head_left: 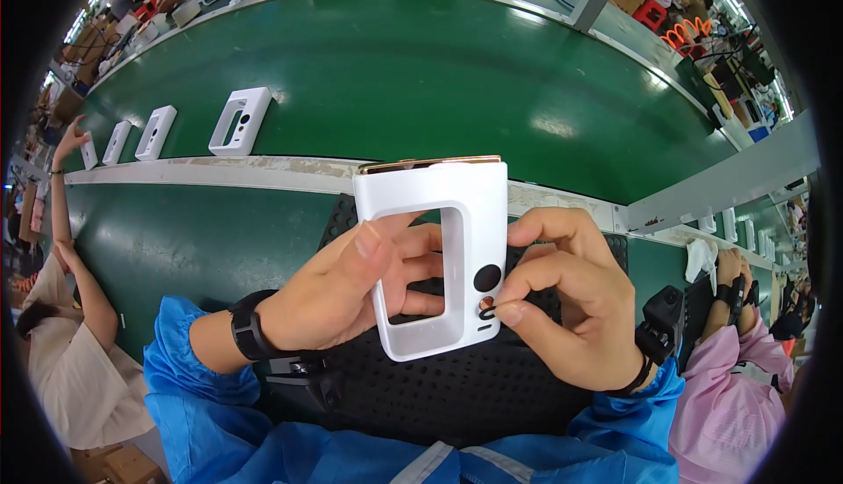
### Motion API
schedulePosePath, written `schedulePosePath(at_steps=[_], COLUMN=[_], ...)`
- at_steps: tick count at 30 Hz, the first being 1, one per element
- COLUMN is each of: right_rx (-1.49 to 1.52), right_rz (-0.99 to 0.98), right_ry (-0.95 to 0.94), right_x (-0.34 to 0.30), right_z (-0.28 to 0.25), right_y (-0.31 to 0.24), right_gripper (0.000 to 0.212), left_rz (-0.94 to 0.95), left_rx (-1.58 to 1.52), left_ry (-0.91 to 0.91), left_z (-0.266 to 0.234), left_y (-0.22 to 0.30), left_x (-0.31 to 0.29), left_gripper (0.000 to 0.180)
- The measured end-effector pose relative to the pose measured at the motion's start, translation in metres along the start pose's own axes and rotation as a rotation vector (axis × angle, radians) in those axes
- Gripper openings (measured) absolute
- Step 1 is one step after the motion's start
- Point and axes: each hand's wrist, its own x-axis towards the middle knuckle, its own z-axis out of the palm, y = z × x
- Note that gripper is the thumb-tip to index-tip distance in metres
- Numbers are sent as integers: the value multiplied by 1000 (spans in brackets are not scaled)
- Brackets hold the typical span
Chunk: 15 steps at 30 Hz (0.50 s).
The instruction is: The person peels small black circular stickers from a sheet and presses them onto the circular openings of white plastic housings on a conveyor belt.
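Observation:
A white plastic housing (pixel 421 189) with a large rectangular opening and a gold-coloured top edge is held upright over the black dotted mat. My left hand (pixel 329 286) grips its left side, the thumb in front and the fingers reaching behind and through the opening. On the housing's right face sits a black round disc (pixel 486 278), with a small hole below it. At that hole my right hand (pixel 571 304) pinches a small black ring (pixel 487 314) between thumb and index finger. Whether the ring is seated in the hole I cannot tell.
Beyond the housing lies a green belt (pixel 395 71), bearing several similar white housings (pixel 241 121) at the left. The black mat (pixel 413 396) is under my hands. A metal post (pixel 729 172) stands at the right. Co-workers sit on both sides, one reaching to the belt at the left.

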Motion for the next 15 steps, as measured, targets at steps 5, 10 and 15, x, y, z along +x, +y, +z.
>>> schedulePosePath(at_steps=[5, 10, 15], right_rx=[-9, -33, -90], right_rz=[23, 0, -48], right_ry=[14, 61, 93], right_x=[-1, -1, 0], right_z=[2, 4, 5], right_y=[-1, 2, 4], right_gripper=[9, 10, 13], left_rz=[-6, -2, -2], left_rx=[26, 27, 20], left_ry=[25, 18, 26], left_z=[2, 1, 0], left_y=[0, -1, -2], left_x=[0, 1, 0], left_gripper=[82, 82, 82])
